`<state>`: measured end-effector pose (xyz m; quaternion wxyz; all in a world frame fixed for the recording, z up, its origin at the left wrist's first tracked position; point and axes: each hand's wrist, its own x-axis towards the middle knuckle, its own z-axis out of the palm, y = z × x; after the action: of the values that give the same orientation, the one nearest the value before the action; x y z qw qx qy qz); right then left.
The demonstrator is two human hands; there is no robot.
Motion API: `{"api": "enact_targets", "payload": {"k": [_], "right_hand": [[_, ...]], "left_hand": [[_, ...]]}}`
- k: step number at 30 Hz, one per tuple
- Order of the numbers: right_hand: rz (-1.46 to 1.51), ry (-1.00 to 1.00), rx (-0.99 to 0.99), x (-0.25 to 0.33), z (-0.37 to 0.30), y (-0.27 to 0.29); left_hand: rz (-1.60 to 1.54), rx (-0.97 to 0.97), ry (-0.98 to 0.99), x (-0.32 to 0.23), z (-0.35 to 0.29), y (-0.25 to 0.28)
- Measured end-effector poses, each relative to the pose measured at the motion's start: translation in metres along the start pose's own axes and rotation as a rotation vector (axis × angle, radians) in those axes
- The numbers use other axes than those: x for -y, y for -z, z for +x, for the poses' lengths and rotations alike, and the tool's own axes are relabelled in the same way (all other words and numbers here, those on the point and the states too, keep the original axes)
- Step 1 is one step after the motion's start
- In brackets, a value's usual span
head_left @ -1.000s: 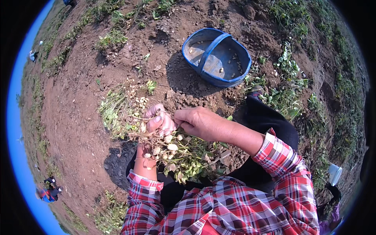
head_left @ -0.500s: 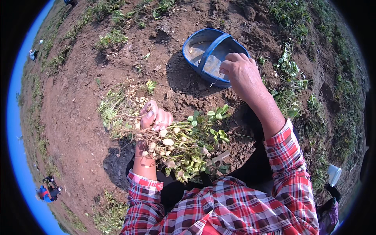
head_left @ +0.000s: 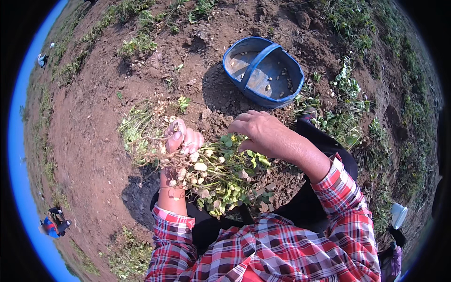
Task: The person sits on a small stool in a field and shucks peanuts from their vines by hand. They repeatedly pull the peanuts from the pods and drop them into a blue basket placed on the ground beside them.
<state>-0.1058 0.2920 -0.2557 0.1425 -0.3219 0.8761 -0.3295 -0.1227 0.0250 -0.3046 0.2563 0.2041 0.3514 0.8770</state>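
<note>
My left hand (head_left: 182, 137) is closed round the root end of an uprooted peanut plant (head_left: 225, 185), whose leafy stems hang toward my lap. Several pale peanut pods (head_left: 200, 167) dangle from its roots beside my wrist. Above the leaves, to the right of those pods, hovers my right hand (head_left: 265, 134); its thumb stands apart from the fingers and I see nothing in it. Beyond it a blue basket (head_left: 260, 97) with an arched handle rests on the soil, with several peanuts (head_left: 268, 87) scattered on its bottom.
Pulled plants (head_left: 137, 134) lie on the brown soil just left of my left hand. Green plants (head_left: 347, 120) grow along the right. Another person (head_left: 56, 223) is at the far left, and a white bucket (head_left: 399, 215) shows at the lower right.
My right hand has left the basket's near edge and come down and left, over the plant's leaves. The peanuts in the basket now show. My left hand still grips the plant.
</note>
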Motion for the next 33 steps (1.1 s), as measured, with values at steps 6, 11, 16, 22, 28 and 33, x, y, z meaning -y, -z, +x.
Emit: {"api": "enact_targets", "payload": {"k": [6, 11, 16, 22, 28, 33], "right_hand": [[0.441, 0.114, 0.023, 0.027, 0.005, -0.031], [0.785, 0.018, 0.089, 0.018, 0.004, -0.013], [0.49, 0.008, -0.065, 0.015, 0.001, -0.011], [0.123, -0.142, -0.148, 0.023, 0.005, -0.011], [0.284, -0.12, -0.347, 0.008, 0.013, -0.01], [0.645, -0.061, -0.174, 0.029, 0.018, -0.049]], "left_hand": [[-0.01, -0.1, 0.014, 0.007, 0.009, -0.009], [-0.136, -0.081, -0.001, 0.001, 0.001, -0.004], [-0.176, -0.049, -0.052, 0.002, 0.0, 0.003], [-0.172, -0.008, -0.025, 0.004, -0.004, 0.014], [-0.191, -0.032, -0.047, 0.002, -0.005, 0.014], [-0.113, -0.23, -0.005, 0.01, -0.001, -0.003]]}}
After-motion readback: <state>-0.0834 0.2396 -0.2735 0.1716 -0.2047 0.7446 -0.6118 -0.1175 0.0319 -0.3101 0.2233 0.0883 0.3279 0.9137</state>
